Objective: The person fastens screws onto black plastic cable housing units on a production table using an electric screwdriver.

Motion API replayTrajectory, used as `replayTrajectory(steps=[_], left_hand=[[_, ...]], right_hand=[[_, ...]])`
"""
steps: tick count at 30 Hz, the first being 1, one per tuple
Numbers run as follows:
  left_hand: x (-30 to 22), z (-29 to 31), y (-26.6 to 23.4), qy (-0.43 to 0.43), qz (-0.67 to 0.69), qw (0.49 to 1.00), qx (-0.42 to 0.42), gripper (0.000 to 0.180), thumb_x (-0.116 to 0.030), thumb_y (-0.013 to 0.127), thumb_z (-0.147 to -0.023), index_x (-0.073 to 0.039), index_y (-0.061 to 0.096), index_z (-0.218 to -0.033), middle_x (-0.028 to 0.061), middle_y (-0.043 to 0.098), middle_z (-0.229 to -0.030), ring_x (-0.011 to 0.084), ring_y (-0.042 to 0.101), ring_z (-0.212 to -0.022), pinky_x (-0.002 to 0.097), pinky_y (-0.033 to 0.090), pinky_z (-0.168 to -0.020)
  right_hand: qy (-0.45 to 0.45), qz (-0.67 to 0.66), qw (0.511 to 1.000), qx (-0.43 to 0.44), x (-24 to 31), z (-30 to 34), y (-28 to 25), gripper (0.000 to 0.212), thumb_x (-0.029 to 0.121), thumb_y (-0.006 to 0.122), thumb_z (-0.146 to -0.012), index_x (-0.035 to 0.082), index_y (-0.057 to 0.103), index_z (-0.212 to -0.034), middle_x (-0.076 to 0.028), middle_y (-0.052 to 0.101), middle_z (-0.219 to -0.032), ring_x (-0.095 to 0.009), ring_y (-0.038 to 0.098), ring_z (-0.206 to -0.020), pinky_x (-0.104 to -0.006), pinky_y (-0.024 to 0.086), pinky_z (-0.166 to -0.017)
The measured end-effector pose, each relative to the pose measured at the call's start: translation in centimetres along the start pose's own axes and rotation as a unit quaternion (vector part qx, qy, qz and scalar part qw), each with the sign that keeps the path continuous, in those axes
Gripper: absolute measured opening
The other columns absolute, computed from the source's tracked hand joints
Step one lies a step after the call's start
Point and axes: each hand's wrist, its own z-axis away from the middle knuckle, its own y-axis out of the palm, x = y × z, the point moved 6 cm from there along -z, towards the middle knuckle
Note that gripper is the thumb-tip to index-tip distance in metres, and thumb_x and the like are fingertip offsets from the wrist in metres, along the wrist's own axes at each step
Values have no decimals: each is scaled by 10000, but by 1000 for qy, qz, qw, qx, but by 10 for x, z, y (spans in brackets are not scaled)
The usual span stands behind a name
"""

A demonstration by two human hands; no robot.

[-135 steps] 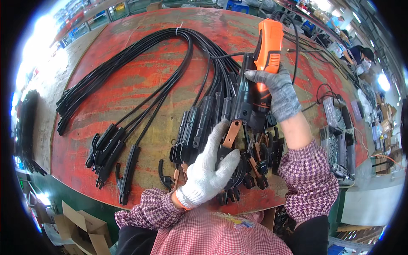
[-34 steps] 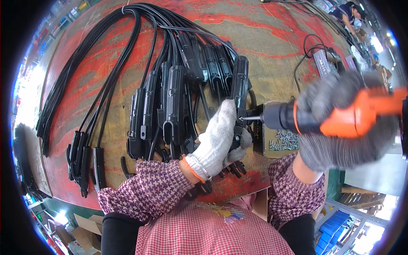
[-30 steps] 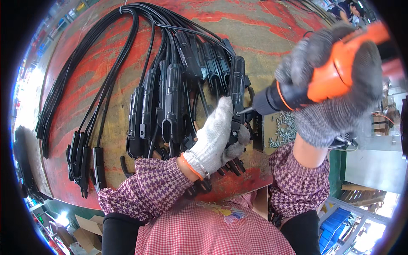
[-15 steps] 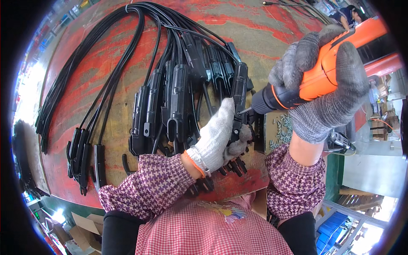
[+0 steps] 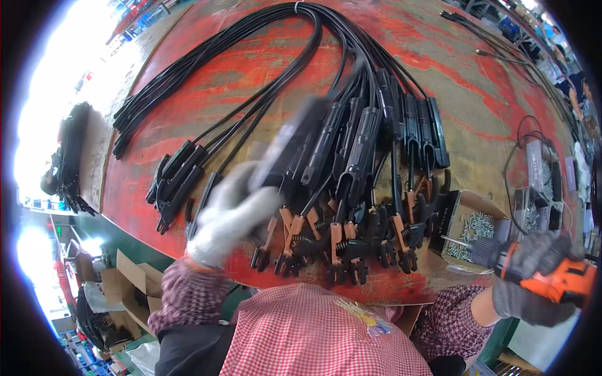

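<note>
The orange driver (image 5: 564,282) has swung off to four o'clock, clasped in the right grip (image 5: 540,252); the left grip (image 5: 229,208) pinches a blurred black handle (image 5: 286,144) at eleven (driving seems paused)

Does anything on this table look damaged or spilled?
The tabletop looks damaged: its red paint is worn away in patches, exposing a brownish surface. The screws nearest the right hand lie inside an open cardboard box.

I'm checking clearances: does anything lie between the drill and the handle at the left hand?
Yes: other handles lie on the table between the drill and that blurred handle, with the screw box near the bit.
</note>
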Motion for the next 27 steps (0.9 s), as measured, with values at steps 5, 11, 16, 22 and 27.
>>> replayTrajectory(steps=[5,11,16,22,27], left_hand=[[34,19,-107,204,-587,668,-410,307,-227,709,-705,-102,684,-984,140,593,-1072,337,583,-941,440,468,-805],[12,-9,-13,285,-461,830,-130,470,-199,665,-740,-58,575,-1179,187,609,-1031,377,617,-906,450,493,-785],[38,-23,-6,166,-477,861,-61,675,-209,640,-740,-74,405,-1359,254,568,-1121,404,612,-960,455,496,-817],[24,-37,-19,61,136,985,82,749,-186,646,-715,12,393,-1392,56,548,-918,114,548,-728,248,470,-606],[-28,-17,-20,146,36,988,29,744,-299,645,-712,59,448,-1334,49,580,-844,90,536,-538,212,429,-474]], right_hand=[[110,-51,993,2,-53,22,11,708,507,679,-800,28,428,-1258,-109,568,-804,-209,576,-583,-332,476,-488],[71,9,997,-26,-32,22,3,678,519,679,-801,59,420,-1227,-91,540,-821,-206,569,-592,-330,464,-467],[96,22,994,-39,-34,31,12,706,529,691,-788,57,409,-1231,-95,535,-809,-210,562,-573,-329,466,-464],[152,-127,976,-85,-31,24,29,532,376,677,-842,11,484,-1177,-122,596,-744,-219,586,-552,-321,476,-480],[468,11,883,22,-112,-12,112,266,75,790,-740,33,600,-922,-49,642,-741,-127,631,-592,-247,529,-521]])
